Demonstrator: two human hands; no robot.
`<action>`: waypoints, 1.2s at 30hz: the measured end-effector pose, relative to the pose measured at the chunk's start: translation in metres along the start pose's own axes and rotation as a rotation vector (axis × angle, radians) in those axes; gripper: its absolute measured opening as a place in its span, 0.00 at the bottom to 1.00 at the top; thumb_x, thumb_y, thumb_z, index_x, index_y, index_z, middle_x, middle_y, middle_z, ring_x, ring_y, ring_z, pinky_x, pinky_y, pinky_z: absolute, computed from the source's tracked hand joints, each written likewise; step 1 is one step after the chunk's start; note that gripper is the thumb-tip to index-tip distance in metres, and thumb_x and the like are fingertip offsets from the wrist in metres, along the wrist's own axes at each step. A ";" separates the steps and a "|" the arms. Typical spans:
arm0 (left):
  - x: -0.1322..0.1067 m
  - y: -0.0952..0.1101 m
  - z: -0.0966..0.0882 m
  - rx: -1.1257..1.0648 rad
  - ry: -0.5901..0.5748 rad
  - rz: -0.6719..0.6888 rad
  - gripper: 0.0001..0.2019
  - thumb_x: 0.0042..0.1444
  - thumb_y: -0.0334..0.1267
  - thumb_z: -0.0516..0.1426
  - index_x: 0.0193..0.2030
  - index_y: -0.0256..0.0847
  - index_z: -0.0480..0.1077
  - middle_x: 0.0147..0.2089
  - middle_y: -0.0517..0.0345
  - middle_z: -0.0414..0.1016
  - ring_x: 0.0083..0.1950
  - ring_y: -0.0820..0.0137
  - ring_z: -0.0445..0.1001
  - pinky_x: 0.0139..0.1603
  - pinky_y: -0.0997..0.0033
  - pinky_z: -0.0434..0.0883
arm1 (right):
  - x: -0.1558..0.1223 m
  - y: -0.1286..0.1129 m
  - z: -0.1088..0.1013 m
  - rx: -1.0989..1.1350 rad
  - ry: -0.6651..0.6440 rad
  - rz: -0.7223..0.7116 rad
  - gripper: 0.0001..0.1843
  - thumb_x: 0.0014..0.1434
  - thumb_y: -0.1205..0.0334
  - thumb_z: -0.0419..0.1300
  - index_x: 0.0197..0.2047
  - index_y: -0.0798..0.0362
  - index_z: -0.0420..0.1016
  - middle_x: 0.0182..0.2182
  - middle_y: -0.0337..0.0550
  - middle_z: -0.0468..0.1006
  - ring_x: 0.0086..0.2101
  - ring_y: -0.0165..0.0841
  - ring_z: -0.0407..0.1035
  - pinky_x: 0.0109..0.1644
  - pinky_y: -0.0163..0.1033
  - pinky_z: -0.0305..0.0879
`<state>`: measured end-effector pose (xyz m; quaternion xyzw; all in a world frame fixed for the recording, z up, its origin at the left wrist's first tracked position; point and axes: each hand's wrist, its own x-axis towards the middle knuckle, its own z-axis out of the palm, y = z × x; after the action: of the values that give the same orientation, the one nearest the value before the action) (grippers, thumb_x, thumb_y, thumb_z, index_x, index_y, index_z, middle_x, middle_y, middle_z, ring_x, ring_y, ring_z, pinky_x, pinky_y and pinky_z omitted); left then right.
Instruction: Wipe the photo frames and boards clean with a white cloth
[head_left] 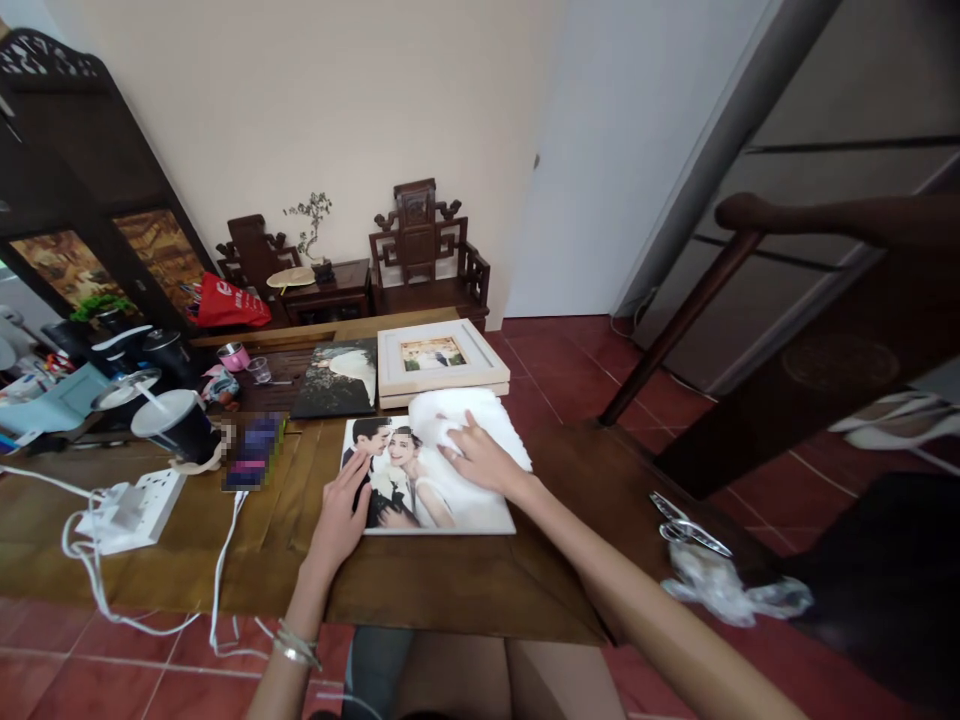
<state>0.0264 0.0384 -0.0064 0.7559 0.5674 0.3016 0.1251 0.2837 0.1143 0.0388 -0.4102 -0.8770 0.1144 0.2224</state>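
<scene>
A large photo print of a couple lies flat on the wooden table in front of me. My left hand rests flat and open on its left edge, fingers stretched out. My right hand presses a small white cloth against the print's upper right part, fingers curled over it. A white sheet lies under the print's far right corner.
Behind the print lie a white framed photo and a dark print. At the left are a white power strip with cables, cups and clutter. Scissors and crumpled plastic lie at the right. Carved chairs stand by the wall.
</scene>
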 end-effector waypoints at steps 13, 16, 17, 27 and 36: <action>0.001 0.009 -0.005 0.020 -0.056 -0.041 0.22 0.68 0.39 0.43 0.67 0.46 0.55 0.69 0.49 0.56 0.71 0.65 0.51 0.66 0.52 0.55 | -0.087 -0.049 -0.012 0.121 -0.160 -0.145 0.08 0.54 0.70 0.53 0.26 0.52 0.70 0.54 0.54 0.74 0.62 0.42 0.55 0.69 0.57 0.41; 0.001 0.007 -0.006 0.014 -0.081 -0.038 0.21 0.68 0.39 0.43 0.67 0.46 0.55 0.70 0.49 0.56 0.72 0.65 0.50 0.66 0.52 0.54 | -0.041 -0.024 -0.010 0.070 -0.132 -0.094 0.11 0.60 0.68 0.50 0.31 0.52 0.71 0.44 0.52 0.79 0.60 0.43 0.60 0.67 0.57 0.46; 0.001 0.006 -0.006 0.010 -0.084 -0.037 0.21 0.68 0.40 0.43 0.67 0.46 0.55 0.70 0.49 0.56 0.72 0.65 0.50 0.66 0.51 0.54 | -0.025 -0.016 -0.009 0.056 -0.120 -0.086 0.12 0.61 0.68 0.49 0.32 0.53 0.72 0.40 0.51 0.80 0.58 0.44 0.63 0.67 0.58 0.46; 0.001 0.008 -0.002 0.007 -0.062 -0.070 0.22 0.68 0.39 0.43 0.67 0.46 0.54 0.70 0.50 0.54 0.71 0.66 0.50 0.66 0.55 0.54 | -0.033 -0.028 0.004 0.057 -0.163 -0.068 0.12 0.57 0.70 0.50 0.32 0.56 0.74 0.51 0.60 0.75 0.65 0.46 0.47 0.67 0.64 0.36; 0.001 0.010 -0.003 0.044 -0.122 -0.077 0.23 0.68 0.37 0.41 0.68 0.45 0.51 0.70 0.47 0.53 0.72 0.64 0.47 0.65 0.51 0.53 | -0.101 -0.070 0.003 0.190 -0.273 -0.220 0.07 0.47 0.71 0.55 0.27 0.54 0.74 0.63 0.53 0.62 0.66 0.48 0.45 0.68 0.64 0.26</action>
<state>0.0323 0.0360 0.0020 0.7529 0.5941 0.2374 0.1543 0.2924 -0.0083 0.0335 -0.2697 -0.9239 0.2261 0.1503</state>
